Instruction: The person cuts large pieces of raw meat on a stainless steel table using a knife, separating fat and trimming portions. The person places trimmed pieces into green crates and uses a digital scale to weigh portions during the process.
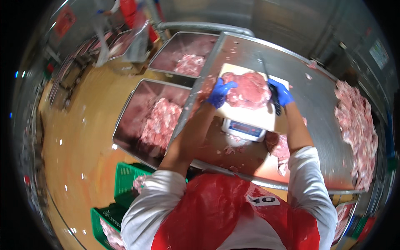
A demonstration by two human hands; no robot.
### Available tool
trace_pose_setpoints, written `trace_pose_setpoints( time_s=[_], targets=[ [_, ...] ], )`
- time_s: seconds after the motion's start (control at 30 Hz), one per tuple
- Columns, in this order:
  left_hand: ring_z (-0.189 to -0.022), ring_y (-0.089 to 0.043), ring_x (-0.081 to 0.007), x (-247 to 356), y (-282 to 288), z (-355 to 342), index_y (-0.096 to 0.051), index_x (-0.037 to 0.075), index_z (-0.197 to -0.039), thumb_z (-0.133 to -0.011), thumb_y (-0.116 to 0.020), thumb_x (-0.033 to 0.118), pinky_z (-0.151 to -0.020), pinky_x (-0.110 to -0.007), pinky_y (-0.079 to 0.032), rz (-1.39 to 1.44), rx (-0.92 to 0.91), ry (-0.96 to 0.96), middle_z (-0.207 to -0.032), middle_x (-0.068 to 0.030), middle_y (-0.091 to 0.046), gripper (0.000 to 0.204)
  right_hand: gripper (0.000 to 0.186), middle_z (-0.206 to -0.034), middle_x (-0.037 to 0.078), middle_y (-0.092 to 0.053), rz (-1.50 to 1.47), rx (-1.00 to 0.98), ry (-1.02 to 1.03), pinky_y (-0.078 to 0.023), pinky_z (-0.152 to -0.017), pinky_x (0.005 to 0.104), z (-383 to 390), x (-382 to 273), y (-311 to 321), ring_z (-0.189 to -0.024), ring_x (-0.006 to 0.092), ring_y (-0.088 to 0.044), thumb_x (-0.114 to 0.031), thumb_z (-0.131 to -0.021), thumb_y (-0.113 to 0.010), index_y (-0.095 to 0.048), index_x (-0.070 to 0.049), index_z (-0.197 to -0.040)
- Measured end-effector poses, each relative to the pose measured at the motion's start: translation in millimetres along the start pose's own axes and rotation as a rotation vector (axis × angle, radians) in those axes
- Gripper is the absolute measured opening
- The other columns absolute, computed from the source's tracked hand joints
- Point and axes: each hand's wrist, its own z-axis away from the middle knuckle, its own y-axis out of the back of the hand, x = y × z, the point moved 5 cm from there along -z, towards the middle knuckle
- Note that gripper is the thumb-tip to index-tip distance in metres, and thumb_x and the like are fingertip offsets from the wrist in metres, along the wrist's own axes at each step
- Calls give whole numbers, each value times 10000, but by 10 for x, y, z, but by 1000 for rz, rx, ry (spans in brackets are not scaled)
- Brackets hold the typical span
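Observation:
A large slab of raw pink meat [249, 89] lies on a white cutting board [258, 114] on the steel table [316, 100]. My left hand [220, 92], in a blue glove, presses on the slab's left edge. My right hand [281, 92], also blue-gloved, grips a knife [271, 83] by its dark handle; the blade points away from me along the slab's right side. A small scale [243, 129] with a lit display sits just in front of the board.
A long heap of meat pieces [358, 129] lies on the table's right. Two steel bins [141, 121] [183, 54] with meat stand left of the table. Green crates [125, 183] sit on the yellow floor. Another person in a red apron [133, 16] works far back.

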Motion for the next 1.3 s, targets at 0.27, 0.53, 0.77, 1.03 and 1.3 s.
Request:
trace_pose_setpoints(
  time_s=[0.27,0.53,0.77,1.03,1.3],
  targets=[
    [-945,-613,-161,270,160,434,-601,33,-1160,-864,-647,129,-846,-321,-523,645,-2,170,-1018,-48,-631,315,208,-1011,63,-684,-136,-46,105,-511,-854,331,125,427,-175,-926,162,-638,-218,-943,-582,-669,-58,-1043],
    [-979,-607,-125,581,923,1521,-542,55,-1228,-891,-603,136,-875,-300,-512,778,125,40,-1080,-30,-618,351,157,-917,8,-626,-70,106,121,-480,-828,280,688,653,-1609,-866,135,-584,-163,-936,-598,-633,-34,-1019],
    [-1143,-591,-237,682,1655,2723,-484,42,-1346,-948,-507,218,-1024,-387,-455,897,427,120,-1283,-117,-583,436,195,-831,1,-594,202,-90,-109,-483,-657,229,716,1255,-2816,-731,102,-569,-190,-920,-611,-602,-50,-1057],
    [-987,-626,-203,1434,2961,2502,-549,50,-1257,-903,-591,271,-878,-332,-525,536,715,17,-1079,-89,-645,419,216,-747,-16,-592,262,-318,52,-510,-577,260,-638,957,-4353,-601,115,-561,-301,-894,-665,-658,-110,-992],
    [-1121,-534,-267,857,3862,2126,-483,-2,-1312,-858,-671,265,-968,-372,-443,-376,1115,-164,-1198,-154,-556,560,190,-746,16,-578,434,-206,79,-498,-590,296,-1645,1059,-4249,-657,159,-579,-295,-898,-602,-641,-111,-919]
  ],
)
